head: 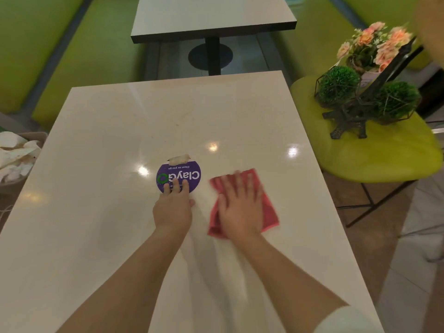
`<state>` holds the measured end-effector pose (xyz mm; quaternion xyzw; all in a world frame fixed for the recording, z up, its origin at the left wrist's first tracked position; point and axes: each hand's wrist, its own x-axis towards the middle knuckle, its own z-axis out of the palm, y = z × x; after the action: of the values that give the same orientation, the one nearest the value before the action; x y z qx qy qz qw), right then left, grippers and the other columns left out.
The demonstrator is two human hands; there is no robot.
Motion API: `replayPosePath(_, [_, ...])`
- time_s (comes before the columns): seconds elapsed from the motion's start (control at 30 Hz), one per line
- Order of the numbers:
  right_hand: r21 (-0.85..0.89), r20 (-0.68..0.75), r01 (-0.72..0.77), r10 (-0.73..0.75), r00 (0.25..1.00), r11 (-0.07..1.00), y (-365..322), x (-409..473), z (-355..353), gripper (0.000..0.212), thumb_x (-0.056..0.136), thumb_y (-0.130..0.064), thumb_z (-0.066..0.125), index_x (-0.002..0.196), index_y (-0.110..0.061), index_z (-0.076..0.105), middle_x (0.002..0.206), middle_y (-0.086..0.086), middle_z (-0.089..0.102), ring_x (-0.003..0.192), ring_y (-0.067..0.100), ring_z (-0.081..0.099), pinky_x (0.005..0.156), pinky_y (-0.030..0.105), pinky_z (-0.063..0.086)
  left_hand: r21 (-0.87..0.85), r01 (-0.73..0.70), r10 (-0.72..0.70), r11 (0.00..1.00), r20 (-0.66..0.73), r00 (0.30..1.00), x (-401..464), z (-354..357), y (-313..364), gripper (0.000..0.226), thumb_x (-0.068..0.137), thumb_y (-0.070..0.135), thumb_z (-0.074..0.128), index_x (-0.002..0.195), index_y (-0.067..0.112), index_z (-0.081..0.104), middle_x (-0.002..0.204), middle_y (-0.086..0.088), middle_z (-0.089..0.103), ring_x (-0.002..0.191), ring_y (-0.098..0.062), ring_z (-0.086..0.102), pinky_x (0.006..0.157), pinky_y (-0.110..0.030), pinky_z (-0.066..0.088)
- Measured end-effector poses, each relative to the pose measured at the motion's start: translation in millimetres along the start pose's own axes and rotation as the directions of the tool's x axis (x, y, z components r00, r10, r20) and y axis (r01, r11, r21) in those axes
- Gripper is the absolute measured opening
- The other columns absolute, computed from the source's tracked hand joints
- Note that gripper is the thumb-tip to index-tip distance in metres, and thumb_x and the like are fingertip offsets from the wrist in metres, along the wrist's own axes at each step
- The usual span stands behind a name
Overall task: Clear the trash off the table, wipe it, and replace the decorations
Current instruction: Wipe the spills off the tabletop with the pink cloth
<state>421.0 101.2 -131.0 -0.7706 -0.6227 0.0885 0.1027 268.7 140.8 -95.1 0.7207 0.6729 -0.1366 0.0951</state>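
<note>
Table (pixel 101 212): pale glossy top, nearly bare; it fills the middle of the view, and the wiping step looks to be under way
Cloth (pixel 269 212): red, lying flat on the table just right of centre, blurred at its edges
Right hand (pixel 240 207): flat on the cloth, fingers straight and spread, pressing it to the top
Left hand (pixel 173 207): fingers straight, tips resting on the near edge of the sticker, holding nothing
Sticker (pixel 179 175): round, purple, printed "ClayGo", flat on the table beside the cloth
Scrap (pixel 179 159): small pale piece at the sticker's far edge; cannot tell if it is tape or leftover trash
Trash: judged mostly cleared; crumpled paper sits in a bin (pixel 40 137) off the table's left edge
Decorations (pixel 367 92): flowers, two green balls and a tower model, parked on the yellow chair (pixel 384 159) to the right, well apart from the table
Left to do: finish the wipe, deal with the scrap if it is trash, return the decorations
</note>
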Motion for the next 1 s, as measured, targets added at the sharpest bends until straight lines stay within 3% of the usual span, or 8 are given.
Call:
replayPosePath(0.1, [0.06,0.03,0.127,-0.129,0.991,0.99,-28.8,-12.1,9.0,0.049,0.096,-0.043,0.033,0.143,-0.036,0.046,0.157,0.0,0.034,0.148,0.03,0.021,0.119,0.049,0.006,0.031,0.01,-0.01,0.999,-0.015,1.0,1.0,-1.9,4.2,0.059,0.103,0.024,0.037,0.155,0.017,0.011,0.163,-0.008,0.01,0.148,-0.029,0.015,0.11,-0.038,0.033])
replayPosePath(0.23, [0.038,0.036,0.205,-0.207,0.978,0.978,7.0,-11.1,2.9,0.048,0.098,-0.046,0.028,0.145,-0.041,0.042,0.158,-0.007,0.031,0.149,0.023,0.017,0.12,0.044,0.002,0.046,0.008,-0.008,0.999,-0.014,1.0,0.1,-6.2,4.7,0.057,0.103,0.028,0.039,0.154,0.017,0.016,0.162,-0.008,0.015,0.146,-0.03,0.02,0.11,-0.038,0.031])
replayPosePath(0.47, [-0.06,-0.036,-0.145,0.143,0.989,0.988,138.4,2.6,-33.5,0.057,0.096,-0.05,0.016,0.149,-0.039,0.034,0.16,-0.008,0.027,0.149,0.023,0.016,0.12,0.047,0.014,0.064,0.002,-0.002,0.998,-0.001,1.0,3.1,-9.2,3.3,0.056,0.104,0.034,0.037,0.154,0.018,0.016,0.161,-0.006,0.017,0.146,-0.028,0.021,0.109,-0.037,0.033])
replayPosePath(0.67, [-0.074,-0.065,-0.285,0.281,0.958,0.956,109.9,-0.2,-26.9,0.058,0.096,-0.048,0.019,0.151,-0.035,0.032,0.16,-0.001,0.027,0.148,0.031,0.017,0.12,0.052,0.009,0.004,-0.015,0.015,1.0,-0.023,1.0,0.3,-4.9,-0.5,0.056,0.104,0.034,0.038,0.154,0.02,0.018,0.162,-0.004,0.017,0.147,-0.028,0.019,0.105,-0.039,0.038])
replayPosePath(0.9, [0.023,0.0,0.017,-0.017,1.0,1.0,-31.7,-52.8,6.7,0.051,0.093,-0.043,0.037,0.143,-0.033,0.048,0.155,0.001,0.038,0.146,0.036,0.024,0.117,0.054,0.009,-0.002,-0.079,0.079,0.997,-0.064,0.995,0.9,-1.3,-10.0,0.058,0.102,0.041,0.039,0.153,0.02,0.021,0.16,-0.005,0.02,0.143,-0.029,0.027,0.107,-0.038,0.035])
replayPosePath(1.0, [0.013,0.052,0.124,-0.124,0.991,0.992,-40.9,-59.2,11.7,0.05,0.098,-0.044,0.033,0.146,-0.035,0.041,0.157,-0.002,0.033,0.148,0.03,0.019,0.118,0.05,0.006,0.019,-0.109,0.11,0.994,-0.07,0.991,2.2,0.1,-14.9,0.059,0.102,0.042,0.039,0.153,0.018,0.021,0.16,-0.007,0.02,0.142,-0.03,0.027,0.109,-0.039,0.032])
